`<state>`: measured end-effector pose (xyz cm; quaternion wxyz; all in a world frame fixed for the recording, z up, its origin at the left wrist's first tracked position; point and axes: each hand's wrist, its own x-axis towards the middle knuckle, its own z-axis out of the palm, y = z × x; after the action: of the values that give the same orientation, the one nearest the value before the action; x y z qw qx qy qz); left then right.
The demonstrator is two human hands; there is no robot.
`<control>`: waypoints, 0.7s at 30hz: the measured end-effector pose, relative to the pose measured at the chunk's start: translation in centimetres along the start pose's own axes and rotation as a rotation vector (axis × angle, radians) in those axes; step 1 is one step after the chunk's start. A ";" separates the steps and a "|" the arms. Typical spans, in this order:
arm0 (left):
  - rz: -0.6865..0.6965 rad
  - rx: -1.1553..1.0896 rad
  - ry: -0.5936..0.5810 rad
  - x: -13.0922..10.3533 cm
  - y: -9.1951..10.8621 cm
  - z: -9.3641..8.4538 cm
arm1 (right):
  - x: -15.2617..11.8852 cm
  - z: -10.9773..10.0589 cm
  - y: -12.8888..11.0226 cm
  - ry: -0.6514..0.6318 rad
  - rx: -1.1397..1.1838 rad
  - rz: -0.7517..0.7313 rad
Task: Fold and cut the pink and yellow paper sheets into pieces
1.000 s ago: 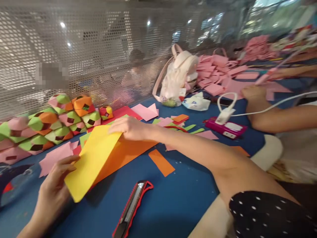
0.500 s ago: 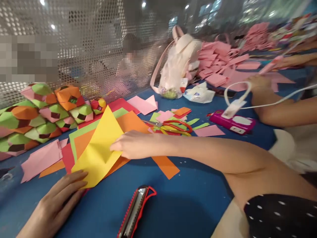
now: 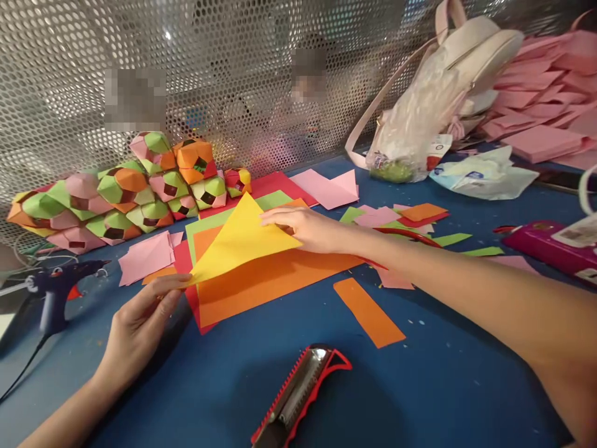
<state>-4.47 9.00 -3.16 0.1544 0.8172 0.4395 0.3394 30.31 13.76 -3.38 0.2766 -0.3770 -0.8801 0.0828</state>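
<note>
A yellow sheet of paper (image 3: 237,239) is stretched between my two hands, slightly raised and tilted over a stack of coloured sheets. My left hand (image 3: 147,311) pinches its near left corner between thumb and fingers. At the sheet's right side, my right hand (image 3: 305,230) grips the edge, fingers lying over the top. Under it lies an orange sheet (image 3: 280,283), with green and red sheets showing around it. In front, a red-edged utility knife (image 3: 298,398) rests on the table, and an orange paper strip (image 3: 369,313) lies to its upper right.
Folded paper balls (image 3: 124,193) are stacked along the perforated screen (image 3: 261,81). A glue gun (image 3: 58,292) stands at left. Pink papers (image 3: 147,258), paper scraps (image 3: 420,214), a backpack (image 3: 476,53), a tissue packet (image 3: 482,174) and a magenta power strip (image 3: 555,242) lie around. Red scissors handles are partly behind my right arm.
The yellow sheet has gone from bent upward to flatter, its near edge lifted off the stack. My left hand now pinches the corner. The view has turned right and down, bringing the glue gun in.
</note>
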 end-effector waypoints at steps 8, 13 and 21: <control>-0.048 -0.125 0.072 0.0 0.4 -0.4 | 0.6 0.5 -2.0 0.124 0.305 0.196; 0.049 0.112 -0.005 1.1 -0.5 -0.3 | 0.9 0.7 -1.6 0.122 0.369 0.187; 0.255 0.228 -0.193 1.5 -2.7 0.4 | -0.2 2.1 0.3 -0.059 -0.133 -0.162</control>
<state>-5.24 11.79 -4.32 0.0581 0.9072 0.3513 0.2241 29.38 13.97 -5.33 0.2306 -0.3196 -0.9190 0.0128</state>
